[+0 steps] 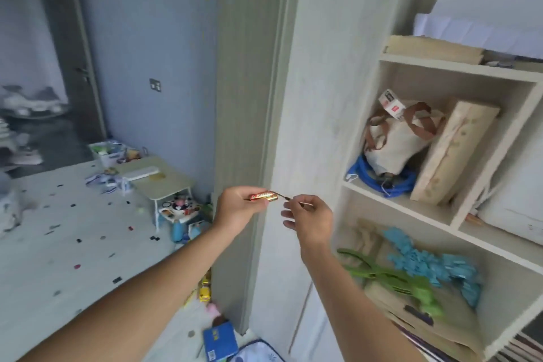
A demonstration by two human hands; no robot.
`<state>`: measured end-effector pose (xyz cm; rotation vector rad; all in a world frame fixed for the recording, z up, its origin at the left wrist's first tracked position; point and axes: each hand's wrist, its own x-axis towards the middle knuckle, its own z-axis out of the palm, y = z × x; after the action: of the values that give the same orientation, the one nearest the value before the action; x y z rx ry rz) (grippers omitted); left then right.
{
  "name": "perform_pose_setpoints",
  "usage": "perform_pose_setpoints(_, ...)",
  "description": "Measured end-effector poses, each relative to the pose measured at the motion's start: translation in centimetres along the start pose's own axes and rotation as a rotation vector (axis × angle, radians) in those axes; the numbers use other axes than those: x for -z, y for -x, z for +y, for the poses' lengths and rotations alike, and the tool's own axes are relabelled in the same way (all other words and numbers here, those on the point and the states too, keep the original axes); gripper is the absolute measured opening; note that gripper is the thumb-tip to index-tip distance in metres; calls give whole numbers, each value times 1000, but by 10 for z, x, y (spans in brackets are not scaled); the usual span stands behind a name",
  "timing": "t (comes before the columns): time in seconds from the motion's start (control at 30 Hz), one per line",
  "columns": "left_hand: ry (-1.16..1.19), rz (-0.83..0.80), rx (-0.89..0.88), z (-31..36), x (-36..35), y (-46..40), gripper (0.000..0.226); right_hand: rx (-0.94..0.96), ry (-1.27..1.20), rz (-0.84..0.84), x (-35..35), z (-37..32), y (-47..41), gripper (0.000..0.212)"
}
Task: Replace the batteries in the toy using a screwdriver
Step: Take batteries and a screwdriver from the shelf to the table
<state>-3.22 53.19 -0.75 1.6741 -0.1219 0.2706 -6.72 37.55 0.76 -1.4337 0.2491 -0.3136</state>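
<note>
My left hand is raised in front of me and closed on a small pack of red and gold batteries. Just to its right, my right hand pinches a thin dark screwdriver whose tip points toward the batteries. Tip and batteries are a short gap apart. A colourful toy sits on the floor under a small folding table, well below and left of my hands.
A white shelf unit on the right holds a canvas bag, blue cable and blue and green items. A green door frame stands behind my hands. Small pieces litter the pale floor; a blue box lies near my feet.
</note>
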Motion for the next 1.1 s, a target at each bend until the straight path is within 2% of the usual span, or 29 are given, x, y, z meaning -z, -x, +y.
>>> perform_pose_setpoints(0.23,-100,228,41,-47,212,18,28,-89,-41,-231,-201,62,62,11)
perform_pose_setpoints(0.47,-177,384,127,-101,339,-13,24,-164,-6,-357,-352,126,55,14)
perform_pose_setpoints(0.63,-229,454,177,-153,401,-80,20,-223,-66,-413,-452,164,4,12)
perform_pose_setpoints(0.8,-293,469,226,-193,468,-163,21,-264,-2,-475,-548,199,-52,17)
perform_pose_setpoints(0.97,-391,459,238,-240,537,-237,24,-290,20,-471,-644,228,-93,13)
perform_pose_setpoints(1.1,-378,440,256,-288,596,-301,25,-288,57,-451,-730,261,-125,12)
